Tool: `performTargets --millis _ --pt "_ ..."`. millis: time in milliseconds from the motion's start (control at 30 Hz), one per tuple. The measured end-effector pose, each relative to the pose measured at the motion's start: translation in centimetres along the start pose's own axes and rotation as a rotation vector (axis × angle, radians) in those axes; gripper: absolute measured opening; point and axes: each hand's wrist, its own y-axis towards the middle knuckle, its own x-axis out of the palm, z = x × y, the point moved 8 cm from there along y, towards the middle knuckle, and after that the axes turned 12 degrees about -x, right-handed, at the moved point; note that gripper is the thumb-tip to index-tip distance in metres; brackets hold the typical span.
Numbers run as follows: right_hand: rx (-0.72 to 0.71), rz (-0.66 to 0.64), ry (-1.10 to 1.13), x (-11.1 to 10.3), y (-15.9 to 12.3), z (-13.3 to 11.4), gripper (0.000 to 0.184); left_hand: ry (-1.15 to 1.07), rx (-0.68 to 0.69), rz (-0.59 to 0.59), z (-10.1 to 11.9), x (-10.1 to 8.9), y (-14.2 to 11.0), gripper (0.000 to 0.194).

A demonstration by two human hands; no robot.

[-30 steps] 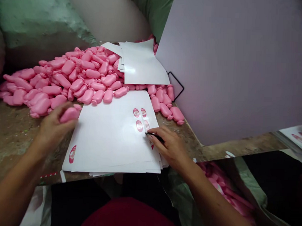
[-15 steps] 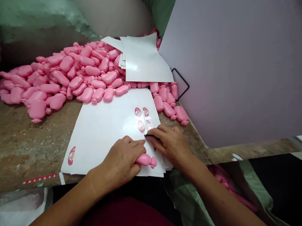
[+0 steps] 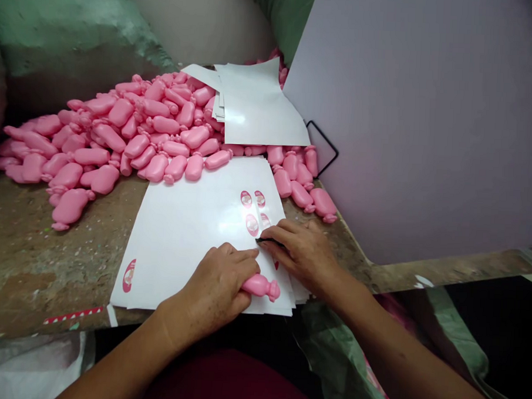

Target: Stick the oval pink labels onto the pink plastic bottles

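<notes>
Left hand (image 3: 220, 283) has swung over from beside the heap of pink bottles (image 3: 119, 137) since a second ago — now it's on the white sheet (image 3: 180, 231), fingers curled round a single pink bottle (image 3: 260, 286) whose knobbly end pokes out over the near right part. Right hand (image 3: 301, 251) is just beside it, pinching a thin black tool (image 3: 270, 242) — tip right by the oval stickers (image 3: 252, 225).

Scuffed brown tabletop (image 3: 82, 256), speckled; 1 large lilac-grey panel (image 3: 419, 124) at right; green sack-like bulk (image 3: 70, 32) behind, upper left.
</notes>
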Motion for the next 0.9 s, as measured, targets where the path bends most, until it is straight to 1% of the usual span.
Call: performTargets --millis 233,400,500,600,667,733,800,900 --pt "0.01 -0.015 0.032 0.1 0.0 0.2 0.017 0.011 0.012 0.008 0.1 -0.1 -0.1 0.013" --pt "0.001 0.011 0.03 0.3 0.1 0.1 0.017 0.021 -0.003 0.003 0.1 -0.1 -0.1 0.014" --pt "0.023 0.017 0.041 0.7 0.2 0.1 0.02 0.026 -0.004 0.011 0.0 -0.1 -0.1 0.014" --pt "0.089 0.039 0.174 0.7 0.2 0.7 0.02 0.022 0.016 0.033 -0.1 0.0 -0.1 0.014" --pt "0.145 0.075 0.281 0.4 0.0 1.3 0.015 0.016 0.018 0.045 -0.2 0.0 -0.1 0.015" --pt "0.154 0.076 0.319 0.2 -0.1 1.4 0.011 0.012 0.004 0.049 -0.3 -0.1 -0.1 0.017" --pt "0.116 0.042 0.274 0.1 -0.2 1.1 0.01 0.011 -0.008 0.036 -0.2 -0.2 0.0 0.018" --pt "0.072 0.019 0.142 -0.1 -0.1 0.6 0.01 0.022 -0.018 0.0 0.1 -0.2 0.0 0.019"
